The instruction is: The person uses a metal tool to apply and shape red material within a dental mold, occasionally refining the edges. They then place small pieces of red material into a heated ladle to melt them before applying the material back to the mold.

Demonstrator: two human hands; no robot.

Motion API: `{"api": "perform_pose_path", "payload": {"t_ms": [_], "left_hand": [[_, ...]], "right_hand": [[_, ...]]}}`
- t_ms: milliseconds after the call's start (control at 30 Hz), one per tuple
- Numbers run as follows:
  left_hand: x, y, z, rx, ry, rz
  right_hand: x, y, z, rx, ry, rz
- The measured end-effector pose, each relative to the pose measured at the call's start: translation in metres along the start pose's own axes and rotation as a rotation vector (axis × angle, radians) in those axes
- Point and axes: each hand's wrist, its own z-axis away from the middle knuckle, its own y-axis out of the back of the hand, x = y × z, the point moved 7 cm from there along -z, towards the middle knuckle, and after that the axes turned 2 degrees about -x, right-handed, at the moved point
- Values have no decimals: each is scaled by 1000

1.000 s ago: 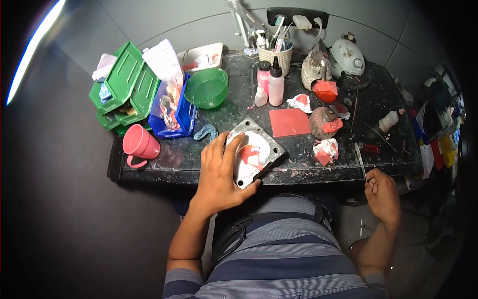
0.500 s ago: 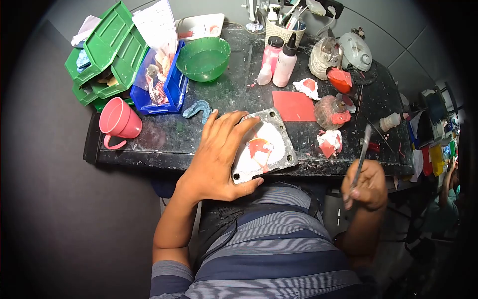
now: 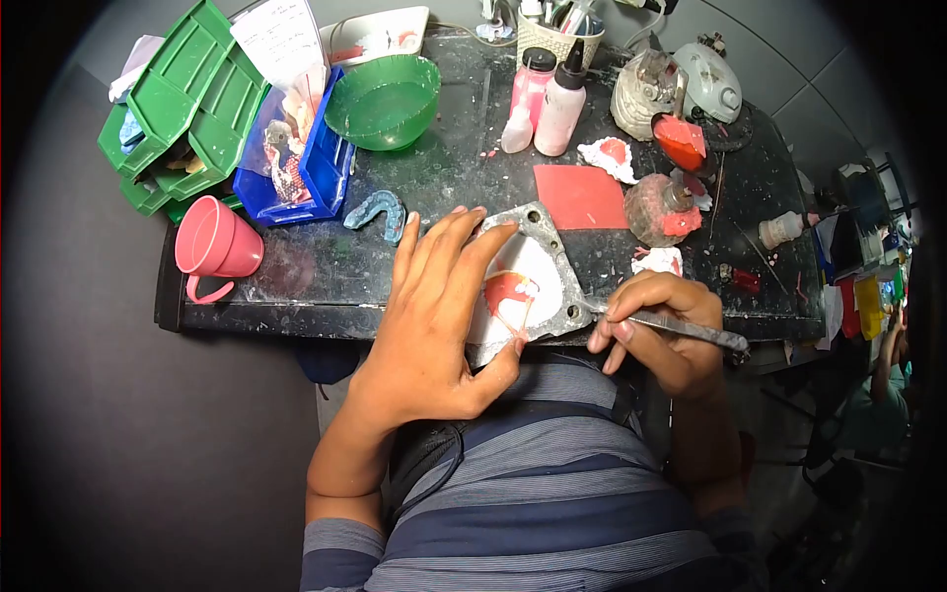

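Observation:
My left hand (image 3: 429,321) grips a grey metal dental flask half (image 3: 562,276) at the table's front edge, fingers over its left side and thumb on its near edge. White plaster (image 3: 541,261) fills the flask, with a red-orange wax piece (image 3: 503,288) set in it. My right hand (image 3: 676,345) pinches a metal spatula (image 3: 695,331) between thumb and fingers. The spatula's tip is right at the flask's right edge, by a corner hole. A blue horseshoe-shaped piece (image 3: 380,209) lies beyond my left fingertips. Just past the flask rests a flat pink wax sheet (image 3: 580,197).
At left stand a pink mug (image 3: 219,242), green bins (image 3: 202,99), a blue bin (image 3: 330,187) and a green bowl (image 3: 385,104). Behind the sheet are pink bottles (image 3: 560,113). A glass burner (image 3: 656,212) and plaster scraps (image 3: 607,158) lie to the right.
My right hand has moved left to the flask, and the spatula has swung from upright to nearly level, its tip at the flask's edge. The left hand keeps its hold; the view has shifted slightly.

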Motion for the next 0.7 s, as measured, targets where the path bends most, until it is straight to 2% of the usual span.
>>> {"api": "perform_pose_path", "payload": {"t_ms": [33, 100, 133, 167, 233, 267, 400, 467, 700], "left_hand": [[1, -1, 1, 10, 12, 7], [3, -3, 0, 20, 23, 14], [3, -3, 0, 38, 35, 12], [2, -4, 1, 56, 48, 10], [2, -7, 0, 55, 39, -10], [2, -8, 0, 57, 29, -31], [-5, -7, -2, 33, -5, -24], [-5, -6, -4, 7, -70, 16], [-5, -7, -6, -13, -102, -4]], "right_hand": [[1, 0, -2, 1, -1, -2], [-8, -2, -6, -21, 141, 137], [-10, 0, -5, -109, 155, 274], [-8, -3, -6, -108, 155, 274], [-25, -19, -3, -71, 494, 674], [-23, -24, 1, -111, 516, 827], [-17, -34, 7, -211, 647, 1005], [-13, -34, 8, -235, 670, 1011], [-4, -36, 10, -286, 718, 1003]]}}
